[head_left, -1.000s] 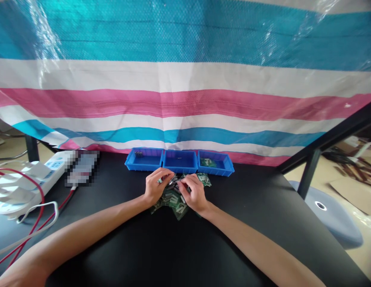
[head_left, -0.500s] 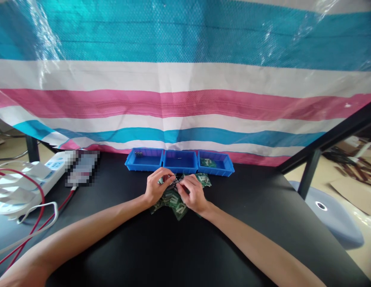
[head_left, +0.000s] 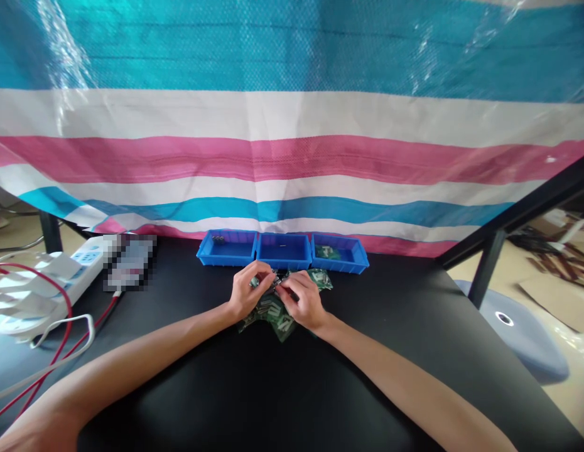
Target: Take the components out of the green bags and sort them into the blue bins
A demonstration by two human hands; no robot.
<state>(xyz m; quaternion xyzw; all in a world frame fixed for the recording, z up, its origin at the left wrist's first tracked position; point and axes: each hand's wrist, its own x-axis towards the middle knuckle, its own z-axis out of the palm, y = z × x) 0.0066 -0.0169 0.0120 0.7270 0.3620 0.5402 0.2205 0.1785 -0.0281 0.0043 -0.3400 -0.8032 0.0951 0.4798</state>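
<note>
Two hands are all we need to follow in this head view, so where do we begin?

With the left hand (head_left: pixel 251 292) and the right hand (head_left: pixel 305 302). Both sit low over the worktop (head_left: pixel 390 383), fingers curled, their tips meeting around a small silvery piece (head_left: pixel 274 284). We read both as clenched on it, though it is too small for us to say what it is.

And the green heap under them?

Those look like green circuit boards (head_left: pixel 273 317), lying loose beneath the hands, just in front of the middle one of three blue plastic bins (head_left: pixel 284 262). The bins stand in a row against a striped tarpaulin (head_left: pixel 292 157).

What do we find in the bins?

Small metal pieces (head_left: pixel 218 238) in the left one and a green board (head_left: pixel 326 252) in the right one. The middle one shows only a tiny speck.

Which step would we call this?

We judge it close fingertip work on that silvery piece, held above the heap. The next move, we think, calls for a steady pinch, with the boards crowded right under the fingers.
</note>
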